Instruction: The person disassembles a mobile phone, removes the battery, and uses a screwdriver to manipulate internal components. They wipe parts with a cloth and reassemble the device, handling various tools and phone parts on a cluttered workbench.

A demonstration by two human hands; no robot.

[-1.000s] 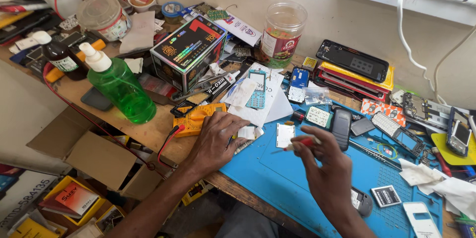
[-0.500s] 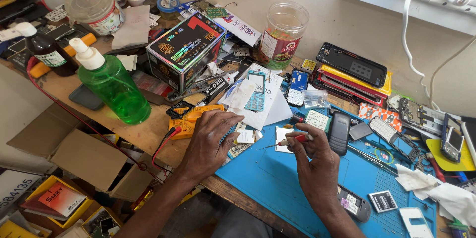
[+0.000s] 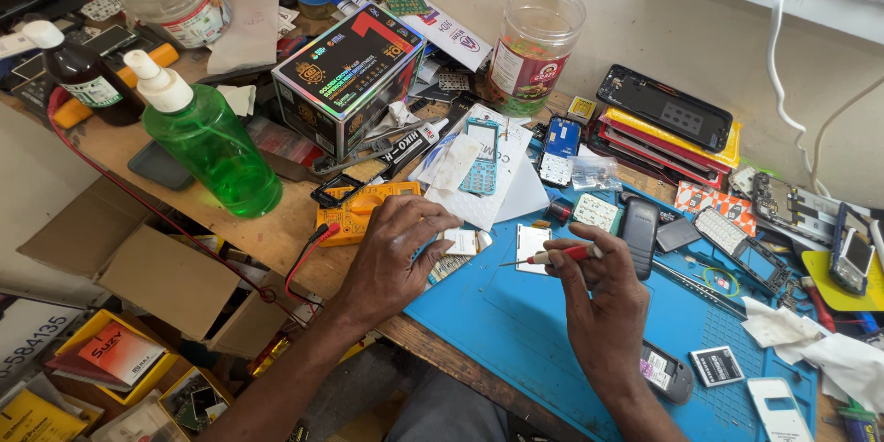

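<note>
We see the right hand (image 3: 603, 299) pinching a slim red-handled screwdriver (image 3: 552, 256) between thumb and fingertips, its thin metal tip pointing left over the smooth blue rubber mat (image 3: 516, 331). The left hand (image 3: 396, 253) lies palm down at the mat's left edge, fingers curled and pressed onto a small flat phone part (image 3: 460, 242) (mostly hidden, so we cannot tell its make-up). Just left sits one yellow plastic meter (image 3: 354, 212) with a red wire (image 3: 138, 203). Farther left stand two bottles, one clear green (image 3: 212, 147), one dark brown (image 3: 83, 83). One glossy cardboard box (image 3: 345, 74) and one clear round jar (image 3: 534, 37) stand far.
</note>
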